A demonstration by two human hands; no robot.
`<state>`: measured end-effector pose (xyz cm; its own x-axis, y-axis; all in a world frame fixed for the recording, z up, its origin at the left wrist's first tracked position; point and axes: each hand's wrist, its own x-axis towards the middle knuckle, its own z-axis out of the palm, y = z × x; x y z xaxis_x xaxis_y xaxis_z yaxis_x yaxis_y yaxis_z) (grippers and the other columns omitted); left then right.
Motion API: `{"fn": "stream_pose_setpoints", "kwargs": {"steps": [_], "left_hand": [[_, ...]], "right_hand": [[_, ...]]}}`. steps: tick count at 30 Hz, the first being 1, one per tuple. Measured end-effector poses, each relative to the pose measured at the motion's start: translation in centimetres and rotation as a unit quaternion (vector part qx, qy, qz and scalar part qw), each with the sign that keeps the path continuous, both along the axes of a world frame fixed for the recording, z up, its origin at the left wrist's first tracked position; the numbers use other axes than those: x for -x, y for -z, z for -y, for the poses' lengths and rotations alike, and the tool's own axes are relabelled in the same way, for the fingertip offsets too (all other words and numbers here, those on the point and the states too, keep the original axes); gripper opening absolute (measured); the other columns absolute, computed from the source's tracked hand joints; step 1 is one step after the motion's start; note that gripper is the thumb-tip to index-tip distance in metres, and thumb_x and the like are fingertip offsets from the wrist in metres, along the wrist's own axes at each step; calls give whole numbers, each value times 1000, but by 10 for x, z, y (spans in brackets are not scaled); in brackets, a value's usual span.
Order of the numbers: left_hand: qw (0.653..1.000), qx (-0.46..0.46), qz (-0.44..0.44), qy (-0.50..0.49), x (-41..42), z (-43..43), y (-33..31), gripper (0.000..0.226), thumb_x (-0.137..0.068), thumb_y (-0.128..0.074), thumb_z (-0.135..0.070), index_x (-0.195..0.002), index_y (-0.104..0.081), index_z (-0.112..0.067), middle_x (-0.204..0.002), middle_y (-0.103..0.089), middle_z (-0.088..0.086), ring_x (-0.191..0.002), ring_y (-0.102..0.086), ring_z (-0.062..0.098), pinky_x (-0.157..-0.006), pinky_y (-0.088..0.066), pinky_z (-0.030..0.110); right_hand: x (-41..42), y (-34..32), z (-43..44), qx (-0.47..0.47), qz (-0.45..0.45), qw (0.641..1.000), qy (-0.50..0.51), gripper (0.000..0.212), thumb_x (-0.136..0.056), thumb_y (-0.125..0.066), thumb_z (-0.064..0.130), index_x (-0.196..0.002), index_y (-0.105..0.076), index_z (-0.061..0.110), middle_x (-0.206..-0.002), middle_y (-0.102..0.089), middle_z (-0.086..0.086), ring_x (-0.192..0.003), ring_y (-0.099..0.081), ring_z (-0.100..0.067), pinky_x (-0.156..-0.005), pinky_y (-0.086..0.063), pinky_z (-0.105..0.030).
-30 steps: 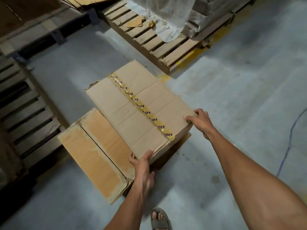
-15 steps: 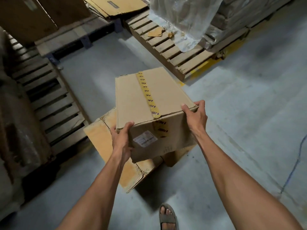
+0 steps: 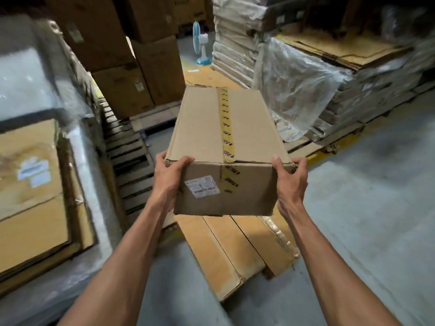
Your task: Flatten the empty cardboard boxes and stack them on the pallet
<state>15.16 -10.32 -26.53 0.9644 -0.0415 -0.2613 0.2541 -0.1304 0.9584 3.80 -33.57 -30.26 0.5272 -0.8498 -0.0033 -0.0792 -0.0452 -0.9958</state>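
Note:
I hold a long brown cardboard box [image 3: 200, 128] in the air in front of me, its top sealed with yellow printed tape and a white label on its near end. My left hand [image 3: 170, 175] grips the near left corner, thumb over the top edge. My right hand [image 3: 290, 180] grips the near right corner the same way. Under the lifted box a second cardboard box [image 3: 226, 250] lies on the concrete floor. A wooden pallet [image 3: 303, 144] at the right carries flattened cardboard stacks [image 3: 367, 90] under clear plastic.
Tall stacked cartons [image 3: 141, 67] stand ahead at the left. An empty slatted pallet [image 3: 127, 161] lies at the left, beside a wrapped carton stack [image 3: 35, 184]. A blue-and-white fan [image 3: 200, 45] stands far back. Bare concrete floor [image 3: 376, 220] spreads at the right.
Both hands have lifted the taped box off the floor box and raised it higher. My view has tilted up, so the warehouse stacks ahead now show.

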Motion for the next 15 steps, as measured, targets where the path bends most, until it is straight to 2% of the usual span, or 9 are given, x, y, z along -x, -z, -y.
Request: {"fn": "stream_pose_setpoints", "kwargs": {"steps": [3,6,8,11,15], "left_hand": [[998,4,59,-16,-6,-71,-83,59,-85,-77,-37,-132,-43,-31,-115,-62,2,-93,-65,19,-74,-59,47],[994,18,104,-35,0,-154,-153,66,-79,-79,-43,-132,-41,-33,-116,-61,2,-100,-66,24,-83,-59,59],[990,27,129,-51,9,-219,-189,71,-76,-79,-47,-134,-40,-32,-117,-61,3,-103,-66,26,-82,-60,57],[983,27,159,-91,35,-323,-231,64,-84,-76,-42,-135,-39,-29,-116,-59,4,-103,-63,25,-74,-59,49],[972,25,171,-158,73,-458,-260,56,-86,-74,-39,-130,-40,-28,-113,-58,2,-101,-61,23,-82,-59,59]], "right_hand": [[-15,-76,-65,10,57,998,-15,41,-90,-75,41,-107,-47,16,-102,-56,-5,-84,-53,-15,-65,-45,-24],[-24,-142,-141,16,108,993,-38,41,-90,-75,39,-107,-47,15,-87,-53,4,-74,-50,-9,-66,-44,-26],[-29,-179,-200,26,137,989,-56,40,-90,-76,40,-105,-47,16,-87,-52,4,-73,-49,-11,-64,-42,-25],[-32,-221,-298,34,174,978,-108,40,-90,-75,41,-104,-45,17,-90,-54,1,-75,-52,-11,-62,-44,-21],[-31,-250,-426,38,202,963,-172,42,-88,-74,45,-102,-44,20,-97,-61,-8,-83,-59,-18,-71,-53,-33]]}}
